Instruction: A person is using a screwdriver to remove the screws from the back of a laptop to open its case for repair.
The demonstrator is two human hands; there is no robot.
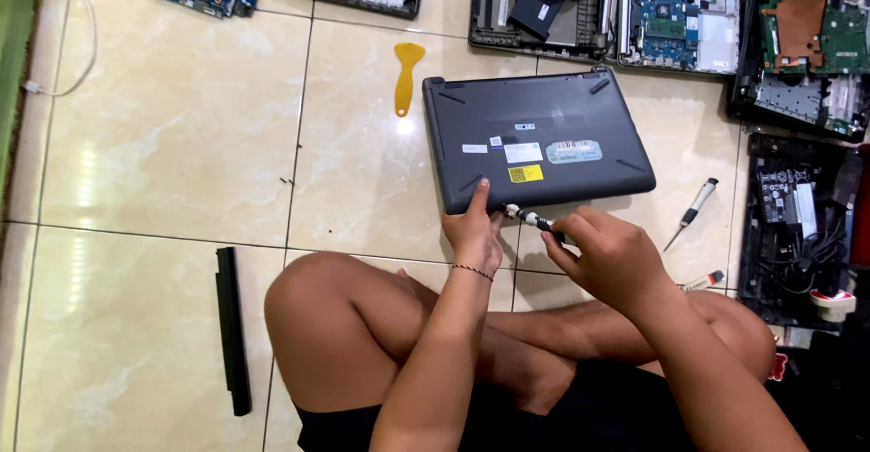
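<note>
Laptop [536, 139] lying closed, underside up, on tiled floor [181, 126] just ahead of crossed legs. Left hand [475, 230] pressing down on near edge of base, index finger extended flat, nothing grasped. Right hand [609, 254] clenched around screwdriver [535, 221], tip meeting near edge of case beside left fingers. Step in hand, by judgement: working a base screw at near edge. Next move probably calls for steady downward pressure, tip kept seated and square, left hand bracing against slide.

Screw head itself too small to make out; tool tip partly hidden by fingers. Second screwdriver [691, 213] and yellow pry tool [407, 75] lying apart. Opened laptops [680, 13] cut off at top edge.
</note>
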